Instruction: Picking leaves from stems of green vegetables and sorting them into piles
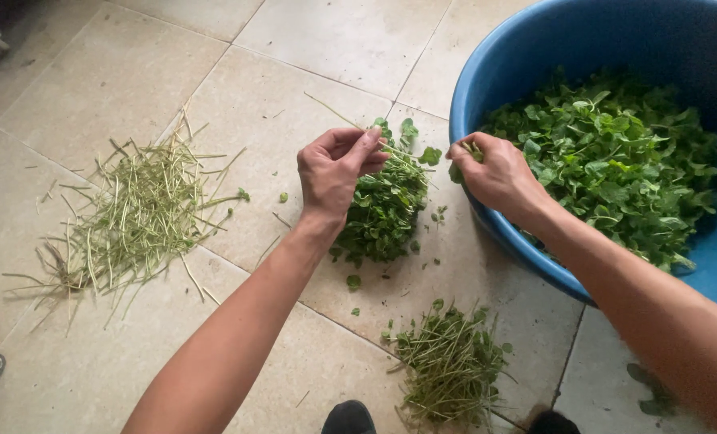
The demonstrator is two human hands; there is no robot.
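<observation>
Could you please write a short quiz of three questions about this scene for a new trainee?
1. True or false: the blue basin holds bare stems only.
2. What does the left hand pinch? A) a thin stem B) a knife C) a cloth
3. Where does the pile of bare stems lie, seen from the person?

Key:
1. False; it holds green leaves.
2. A; the right hand holds the other end by the basin rim.
3. On the tiled floor, to the left of the left hand.
</observation>
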